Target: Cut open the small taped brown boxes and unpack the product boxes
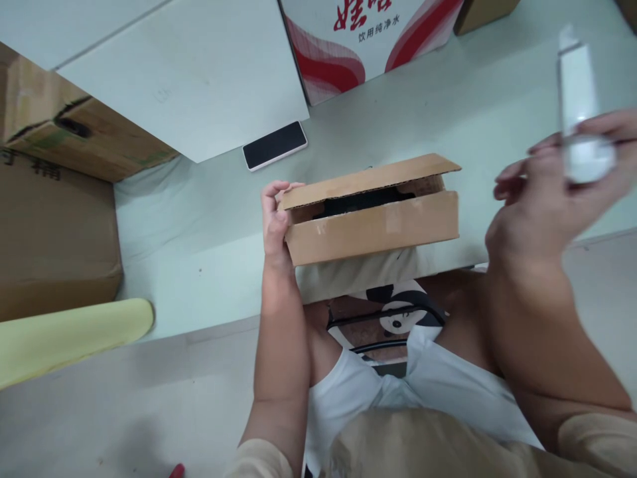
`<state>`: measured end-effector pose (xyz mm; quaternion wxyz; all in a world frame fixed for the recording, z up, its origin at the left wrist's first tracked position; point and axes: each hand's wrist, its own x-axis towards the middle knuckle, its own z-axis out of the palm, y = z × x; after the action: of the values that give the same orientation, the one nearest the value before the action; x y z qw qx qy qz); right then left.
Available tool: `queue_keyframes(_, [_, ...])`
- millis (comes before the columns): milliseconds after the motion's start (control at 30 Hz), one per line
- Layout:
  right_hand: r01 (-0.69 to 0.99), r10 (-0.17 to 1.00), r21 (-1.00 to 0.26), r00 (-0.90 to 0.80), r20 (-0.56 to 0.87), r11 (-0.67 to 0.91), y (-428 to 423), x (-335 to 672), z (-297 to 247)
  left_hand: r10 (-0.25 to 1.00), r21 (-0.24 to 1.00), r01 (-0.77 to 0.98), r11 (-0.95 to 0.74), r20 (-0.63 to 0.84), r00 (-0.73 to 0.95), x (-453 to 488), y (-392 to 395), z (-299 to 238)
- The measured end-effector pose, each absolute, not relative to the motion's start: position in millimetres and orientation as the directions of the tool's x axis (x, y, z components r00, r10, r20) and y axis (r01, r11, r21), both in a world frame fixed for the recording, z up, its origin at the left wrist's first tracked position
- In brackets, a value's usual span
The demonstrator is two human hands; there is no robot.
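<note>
A small brown cardboard box (373,229) is tilted near the table's front edge, its lid flap partly raised. Something black (368,199) shows through the gap; its kind is hidden. My left hand (277,219) grips the box's left end, thumb on the front side and fingers behind. Off to the right, well apart from the box, my right hand (542,192) is raised with its fingers closed around a white long object with a round end (580,93). Motion blurs that object, so I cannot tell its exact kind.
A phone (275,146) lies on the pale green table (199,245) beside a large white box (189,73). Behind stands a red-and-white water carton (368,46). Large cardboard boxes (54,226) and a yellow padded piece (74,335) are at left.
</note>
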<state>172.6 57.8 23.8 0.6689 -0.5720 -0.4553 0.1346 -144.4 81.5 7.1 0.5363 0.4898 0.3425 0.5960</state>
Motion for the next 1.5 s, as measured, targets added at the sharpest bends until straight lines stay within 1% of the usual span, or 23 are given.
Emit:
queue_keyframes(67, [0.474, 0.692, -0.847, 0.528, 0.492, 0.241, 63.0, 165.3, 13.3, 0.979, 0.924, -0.339, -0.176, 0.202, 0.043, -142.9, 81.0, 9.7])
queue_keyframes(100, [0.531, 0.724, -0.830, 0.504, 0.471, 0.171, 64.3, 162.5, 8.9, 0.981, 0.922, -0.349, -0.168, 0.193, 0.036, -142.8, 81.4, 10.1])
queue_keyframes(167, [0.600, 0.804, -0.799, 0.462, 0.374, 0.027, 64.6, 159.5, 2.9, 0.984, 0.924, -0.348, -0.157, 0.176, 0.023, -143.4, 83.5, 8.7])
queue_keyframes(200, [0.620, 0.828, -0.785, 0.450, 0.334, -0.021, 64.1, 159.1, 1.5, 0.985, 0.928, -0.339, -0.154, 0.170, 0.017, -144.0, 85.2, 7.0])
queue_keyframes(300, [0.653, 0.868, -0.751, 0.424, 0.261, -0.093, 62.2, 158.8, 2.3, 0.983, 0.938, -0.296, -0.181, 0.177, -0.038, -145.0, 90.9, 0.0])
queue_keyframes(367, [0.700, 0.892, -0.697, 0.405, 0.203, -0.159, 62.1, 157.5, 3.9, 0.972, 0.936, -0.265, -0.231, 0.209, -0.108, -144.7, 93.5, -3.2])
queue_keyframes(500, [0.755, 0.930, -0.579, 0.368, -0.013, -0.307, 65.6, 153.4, 0.5, 0.935, 0.939, -0.167, -0.300, 0.254, -0.248, -143.4, 93.7, -0.1])
queue_keyframes(567, [0.758, 0.932, -0.554, 0.346, -0.106, -0.345, 67.9, 151.5, -3.8, 0.913, 0.946, -0.098, -0.309, 0.266, -0.308, -143.1, 93.0, 4.0])
queue_keyframes(667, [0.784, 0.940, -0.521, 0.303, -0.156, -0.339, 69.3, 149.6, -8.5, 0.898, 0.943, -0.046, -0.329, 0.297, -0.324, -143.0, 92.7, 7.3])
queue_keyframes(733, [0.788, 0.947, -0.526, 0.279, -0.158, -0.320, 68.3, 149.1, -9.1, 0.905, 0.938, -0.048, -0.343, 0.316, -0.285, -143.5, 92.6, 6.1])
queue_keyframes(867, [0.743, 0.939, -0.578, 0.305, -0.156, -0.338, 66.7, 151.7, -8.2, 0.934, 0.936, -0.095, -0.340, 0.324, -0.150, -146.8, 90.4, 1.7])
queue_keyframes(967, [0.704, 0.934, -0.641, 0.352, -0.059, -0.306, 71.2, 157.9, -9.6, 0.958, 0.952, -0.109, -0.286, 0.285, -0.026, -149.4, 86.1, 6.7])
queue_keyframes(1033, [0.641, 0.916, -0.738, 0.392, 0.080, -0.209, 74.8, 162.6, -10.2, 0.967, 0.968, -0.034, -0.248, 0.250, 0.057, -150.3, 82.6, 14.5])
queue_keyframes(1100, [0.540, 0.871, -0.842, 0.413, 0.267, 0.002, 75.3, 164.5, -8.2, 0.967, 0.969, 0.070, -0.238, 0.230, 0.108, -150.6, 79.4, 22.3])
queue_keyframes(1133, [0.488, 0.838, -0.862, 0.406, 0.365, 0.139, 73.8, 163.7, -5.9, 0.964, 0.963, 0.109, -0.247, 0.233, 0.125, -150.5, 78.0, 25.2])
queue_keyframes(1200, [0.417, 0.772, -0.826, 0.348, 0.531, 0.380, 67.4, 158.5, 0.4, 0.953, 0.948, 0.148, -0.281, 0.258, 0.157, -150.0, 75.5, 28.1])
queue_keyframes(1233, [0.401, 0.755, -0.794, 0.297, 0.585, 0.458, 63.3, 155.0, 3.8, 0.947, 0.941, 0.156, -0.299, 0.272, 0.171, -149.5, 74.1, 28.3])
queue_keyframes(1267, [0.390, 0.751, -0.768, 0.234, 0.617, 0.508, 59.1, 151.5, 6.8, 0.942, 0.935, 0.163, -0.314, 0.285, 0.178, -148.9, 72.4, 28.0])
queue_keyframes(1333, [0.386, 0.776, -0.747, 0.112, 0.621, 0.542, 52.2, 146.7, 10.3, 0.940, 0.929, 0.175, -0.326, 0.298, 0.165, -147.1, 68.2, 27.1])
queue_keyframes(1400, [0.415, 0.811, -0.742, 0.015, 0.585, 0.527, 48.5, 146.0, 10.5, 0.942, 0.924, 0.190, -0.331, 0.311, 0.130, -145.1, 63.4, 27.1])
queue_keyframes(1500, [0.498, 0.837, -0.704, -0.088, 0.540, 0.506, 47.4, 150.3, 9.9, 0.917, 0.895, 0.204, -0.398, 0.383, 0.106, -143.5, 58.6, 28.1])
